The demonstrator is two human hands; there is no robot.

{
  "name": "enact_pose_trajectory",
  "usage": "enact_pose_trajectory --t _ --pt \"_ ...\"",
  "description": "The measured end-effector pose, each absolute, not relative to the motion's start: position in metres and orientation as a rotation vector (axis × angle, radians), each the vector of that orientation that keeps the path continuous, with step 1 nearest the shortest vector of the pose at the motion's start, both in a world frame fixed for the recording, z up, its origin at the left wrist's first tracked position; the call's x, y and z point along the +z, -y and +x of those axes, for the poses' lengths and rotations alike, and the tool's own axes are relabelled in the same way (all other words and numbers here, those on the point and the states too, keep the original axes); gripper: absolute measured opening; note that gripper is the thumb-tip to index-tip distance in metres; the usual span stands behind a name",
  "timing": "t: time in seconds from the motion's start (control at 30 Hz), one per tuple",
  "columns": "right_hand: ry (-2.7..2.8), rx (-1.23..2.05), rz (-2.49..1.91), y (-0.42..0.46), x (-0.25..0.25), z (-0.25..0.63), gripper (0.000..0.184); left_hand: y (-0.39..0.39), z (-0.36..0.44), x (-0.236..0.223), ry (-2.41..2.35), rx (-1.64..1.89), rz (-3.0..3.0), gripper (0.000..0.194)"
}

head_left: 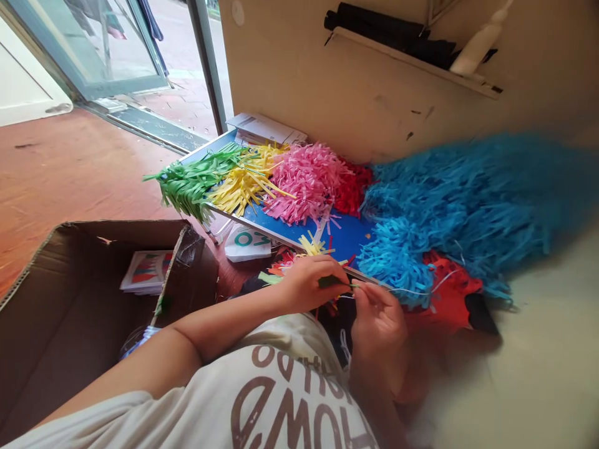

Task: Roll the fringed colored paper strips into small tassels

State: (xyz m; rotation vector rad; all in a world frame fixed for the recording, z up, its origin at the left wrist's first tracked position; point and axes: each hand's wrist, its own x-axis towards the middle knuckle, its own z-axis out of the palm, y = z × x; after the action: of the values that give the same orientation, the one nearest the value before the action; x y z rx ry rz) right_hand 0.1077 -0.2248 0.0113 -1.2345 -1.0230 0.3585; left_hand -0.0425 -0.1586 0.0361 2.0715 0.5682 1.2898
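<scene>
My left hand (309, 284) is closed in a pinch on a small green paper strip (333, 282) just in front of the blue board (346, 237). My right hand (379, 321) is closed too, its fingertips pinching a thin white string (412, 290) that runs right toward the blue fringe. The two hands meet fingertip to fingertip. Piles of cut paper fringe lie on the board: green (191, 181), yellow (243, 181), pink (309, 178), red (350, 187) and a large blue heap (468, 206).
An open cardboard box (70, 299) with a printed booklet (147, 271) inside stands at my left. A wall with a shelf (416, 59) holding dark rolls and a white bottle (480, 40) is behind the board. A glass door (98, 50) is at the far left.
</scene>
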Motion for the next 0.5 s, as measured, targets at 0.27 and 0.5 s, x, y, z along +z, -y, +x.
enact_pose_trajectory --t 0.27,0.5 --pt "0.939 0.422 -1.303 0.2255 0.0191 0.1022 0.028 0.1605 -0.0413 0.0332 -0.586 1.370 2.047 0.016" --pt "1.011 0.341 -1.335 0.2294 0.0190 0.0991 0.025 0.1623 -0.0371 0.0276 -0.644 1.455 2.162 0.018"
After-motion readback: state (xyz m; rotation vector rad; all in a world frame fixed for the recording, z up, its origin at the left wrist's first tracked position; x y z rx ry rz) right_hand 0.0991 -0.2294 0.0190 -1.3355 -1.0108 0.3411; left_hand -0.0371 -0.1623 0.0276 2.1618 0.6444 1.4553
